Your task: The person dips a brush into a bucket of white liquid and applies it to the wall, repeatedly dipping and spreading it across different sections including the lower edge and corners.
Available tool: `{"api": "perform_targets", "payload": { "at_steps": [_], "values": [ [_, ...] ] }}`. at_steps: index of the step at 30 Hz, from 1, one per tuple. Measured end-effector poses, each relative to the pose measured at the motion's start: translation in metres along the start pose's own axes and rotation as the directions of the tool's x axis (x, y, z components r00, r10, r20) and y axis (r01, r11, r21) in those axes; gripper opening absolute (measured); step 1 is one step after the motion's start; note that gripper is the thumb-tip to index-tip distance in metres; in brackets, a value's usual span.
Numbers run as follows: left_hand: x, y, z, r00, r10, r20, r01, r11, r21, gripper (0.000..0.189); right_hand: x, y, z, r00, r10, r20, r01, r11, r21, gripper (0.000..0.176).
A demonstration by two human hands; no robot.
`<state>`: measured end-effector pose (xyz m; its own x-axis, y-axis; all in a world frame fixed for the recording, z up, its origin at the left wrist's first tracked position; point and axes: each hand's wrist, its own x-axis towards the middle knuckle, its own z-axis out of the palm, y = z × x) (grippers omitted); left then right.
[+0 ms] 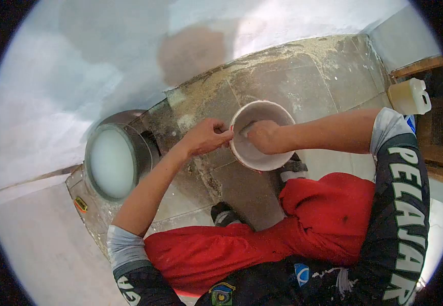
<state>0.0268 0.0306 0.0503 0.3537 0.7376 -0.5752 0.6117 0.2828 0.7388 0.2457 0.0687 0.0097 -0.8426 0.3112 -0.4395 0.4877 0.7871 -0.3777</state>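
A round white bucket (262, 104) with a reddish rim is in front of me, its open top facing the camera. My left hand (208, 137) grips the bucket's left rim, thumb and fingers pressed together. Inside the bucket is my right hand (266, 136), its fingers curled. A pale thing shows at its fingertips, too hidden to name. The bucket's inner wall looks whitish and wet.
A large dark tub (112, 163) of milky liquid stands by the wall at left. On the right is a yellowish jerrycan (409, 97). A small yellow object (81, 204) lies at far left. The tiled floor (303, 86) is stained along the wall.
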Motion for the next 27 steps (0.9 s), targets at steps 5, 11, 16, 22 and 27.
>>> {"api": "perform_targets", "payload": {
  "at_steps": [5,11,16,22,27],
  "values": [
    [-0.002,0.002,-0.001,1.000,-0.016,-0.006,0.016,1.000,-0.003,0.040,0.003,-0.011,-0.012,0.982,0.115,0.148,-0.106,0.992,-0.067,0.018],
    [-0.004,0.010,-0.002,0.999,-0.043,-0.022,0.042,0.999,-0.016,0.038,0.001,-0.011,-0.018,0.949,0.129,0.287,-0.144,0.989,0.032,0.019],
    [-0.004,0.010,-0.003,0.999,-0.042,0.004,0.042,0.999,0.009,0.041,0.023,0.006,0.012,0.942,0.036,0.335,-0.065,0.995,0.076,0.020],
    [-0.001,0.004,-0.002,0.999,0.032,0.011,-0.032,0.999,-0.008,0.037,0.025,0.010,0.002,0.916,0.019,0.400,-0.051,0.996,0.068,0.017],
    [-0.002,0.006,-0.002,0.998,-0.034,0.047,0.037,0.998,-0.049,0.034,0.018,0.002,-0.018,0.901,0.031,0.432,-0.108,0.982,0.156,0.025]
  ]
}}
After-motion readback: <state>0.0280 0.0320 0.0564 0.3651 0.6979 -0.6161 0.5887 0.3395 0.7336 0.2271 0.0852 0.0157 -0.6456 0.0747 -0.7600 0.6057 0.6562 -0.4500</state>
